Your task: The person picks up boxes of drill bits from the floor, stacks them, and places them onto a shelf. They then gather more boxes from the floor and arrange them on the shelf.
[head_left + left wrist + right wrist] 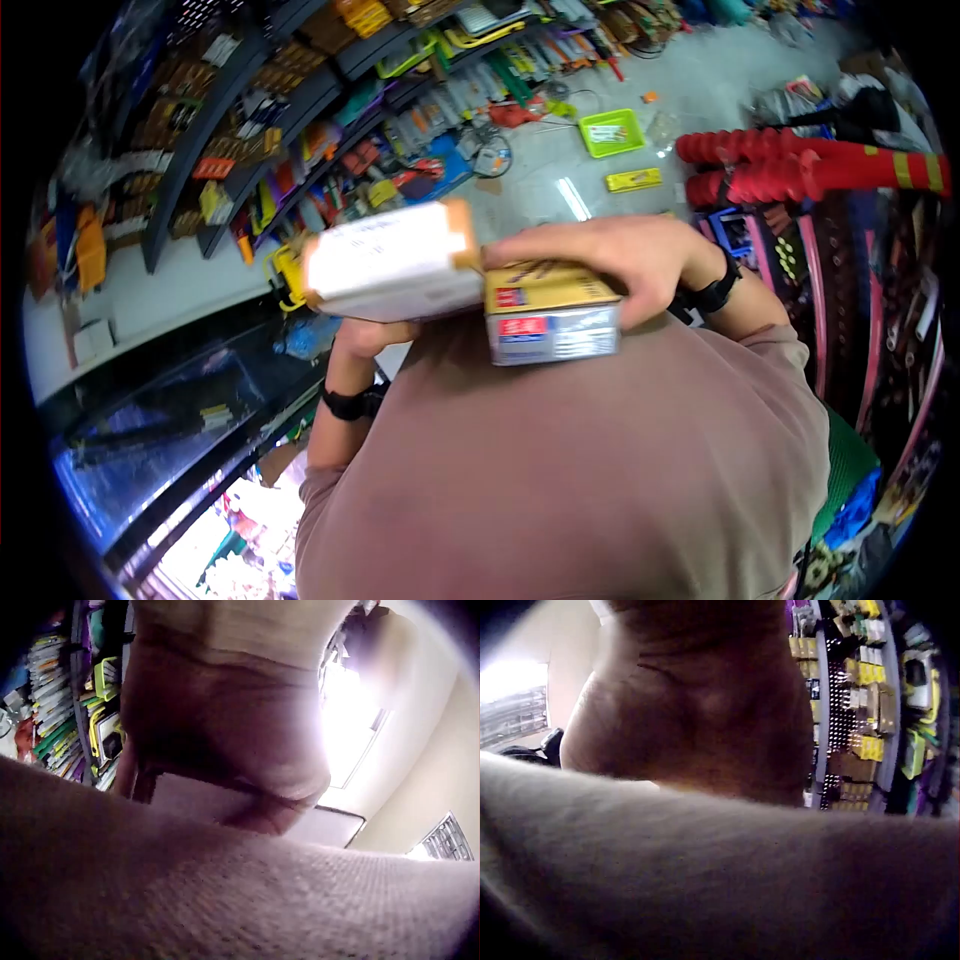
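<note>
In the head view a white cardboard box with brown-orange ends and blurred dark print is held up in front of the person's chest. The left hand grips it from below; most of its fingers are hidden behind the box. Beside it the right hand holds a smaller gold and silver box with red and blue labels, its fingers over the top and thumb at the side. In the left wrist view the left hand is bent round the white box. The right hand hides most of its box in the right wrist view.
Shelves packed with small goods curve along the left and back. On the pale floor lie a green tray and a yellow packet. Red ribbed tubes lie at the right. A glass-topped counter stands at the left.
</note>
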The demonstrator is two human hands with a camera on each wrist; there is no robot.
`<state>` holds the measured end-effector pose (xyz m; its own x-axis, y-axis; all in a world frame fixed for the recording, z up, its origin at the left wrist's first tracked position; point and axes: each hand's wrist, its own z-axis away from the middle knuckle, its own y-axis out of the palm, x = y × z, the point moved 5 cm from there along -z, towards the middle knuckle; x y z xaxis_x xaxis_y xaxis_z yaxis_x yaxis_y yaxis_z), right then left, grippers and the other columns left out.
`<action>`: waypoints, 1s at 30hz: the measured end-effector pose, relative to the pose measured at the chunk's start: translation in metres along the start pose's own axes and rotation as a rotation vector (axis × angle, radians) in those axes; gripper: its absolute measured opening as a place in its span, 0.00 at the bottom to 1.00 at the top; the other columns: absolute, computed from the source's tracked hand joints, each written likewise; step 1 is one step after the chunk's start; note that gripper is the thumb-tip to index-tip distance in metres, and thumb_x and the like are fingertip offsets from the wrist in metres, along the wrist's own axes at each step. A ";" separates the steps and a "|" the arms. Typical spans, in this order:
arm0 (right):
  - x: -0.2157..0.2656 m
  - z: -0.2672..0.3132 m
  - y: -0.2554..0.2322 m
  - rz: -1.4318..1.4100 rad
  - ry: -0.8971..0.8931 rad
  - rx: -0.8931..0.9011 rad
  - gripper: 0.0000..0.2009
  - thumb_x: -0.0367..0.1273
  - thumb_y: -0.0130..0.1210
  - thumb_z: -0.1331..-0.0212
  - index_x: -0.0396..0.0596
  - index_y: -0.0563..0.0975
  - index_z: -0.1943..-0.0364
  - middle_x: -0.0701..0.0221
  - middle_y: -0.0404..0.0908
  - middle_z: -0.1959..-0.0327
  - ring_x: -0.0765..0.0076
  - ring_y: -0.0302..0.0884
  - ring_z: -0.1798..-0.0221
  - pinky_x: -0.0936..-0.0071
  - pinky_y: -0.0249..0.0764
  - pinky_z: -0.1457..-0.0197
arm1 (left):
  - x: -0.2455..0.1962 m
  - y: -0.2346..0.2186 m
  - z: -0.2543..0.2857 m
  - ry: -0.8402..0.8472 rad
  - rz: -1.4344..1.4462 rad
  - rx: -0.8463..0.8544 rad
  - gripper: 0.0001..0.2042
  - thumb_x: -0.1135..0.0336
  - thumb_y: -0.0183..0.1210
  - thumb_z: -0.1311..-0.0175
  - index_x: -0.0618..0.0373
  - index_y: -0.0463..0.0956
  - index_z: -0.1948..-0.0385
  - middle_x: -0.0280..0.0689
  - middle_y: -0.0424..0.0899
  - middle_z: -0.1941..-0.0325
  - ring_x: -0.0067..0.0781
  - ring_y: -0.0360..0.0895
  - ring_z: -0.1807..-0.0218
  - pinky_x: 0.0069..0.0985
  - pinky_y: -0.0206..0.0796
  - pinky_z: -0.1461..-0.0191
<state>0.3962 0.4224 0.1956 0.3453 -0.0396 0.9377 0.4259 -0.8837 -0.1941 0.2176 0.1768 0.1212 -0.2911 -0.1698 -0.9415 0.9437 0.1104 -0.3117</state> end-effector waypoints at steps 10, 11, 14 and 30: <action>0.002 0.011 -0.001 0.181 0.119 0.166 0.46 0.31 0.65 0.57 0.50 0.60 0.26 0.49 0.57 0.26 0.41 0.62 0.27 0.57 0.67 0.29 | 0.029 0.008 -0.010 -0.398 0.782 -0.374 0.50 0.80 0.56 0.78 0.63 0.63 0.34 0.45 0.78 0.39 0.52 0.74 0.36 0.42 0.66 0.32; 0.000 0.015 -0.003 0.197 0.123 0.167 0.46 0.31 0.65 0.57 0.50 0.60 0.26 0.49 0.57 0.26 0.41 0.62 0.27 0.57 0.67 0.29 | 0.031 0.010 -0.011 -0.382 0.782 -0.371 0.50 0.80 0.56 0.78 0.63 0.63 0.34 0.45 0.78 0.39 0.52 0.74 0.36 0.42 0.66 0.32; -0.011 0.020 -0.007 0.113 0.145 0.124 0.46 0.30 0.63 0.58 0.46 0.59 0.27 0.50 0.60 0.27 0.43 0.64 0.28 0.58 0.68 0.29 | 0.032 0.013 -0.017 -0.371 0.834 -0.376 0.51 0.81 0.58 0.79 0.60 0.63 0.33 0.43 0.78 0.39 0.52 0.73 0.35 0.42 0.65 0.31; -0.204 0.030 -0.091 0.032 0.607 -0.343 0.24 0.31 0.57 0.49 0.43 0.78 0.43 0.54 0.84 0.49 0.48 0.81 0.49 0.61 0.76 0.44 | 0.056 -0.025 -0.022 -0.423 0.901 -0.355 0.47 0.78 0.62 0.73 0.63 0.64 0.34 0.44 0.80 0.41 0.48 0.77 0.39 0.40 0.69 0.34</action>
<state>0.3121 0.5243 0.0137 -0.2178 -0.2333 0.9477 0.1009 -0.9712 -0.2159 0.1742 0.1860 0.0733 0.6369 -0.2028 -0.7438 0.6644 0.6339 0.3960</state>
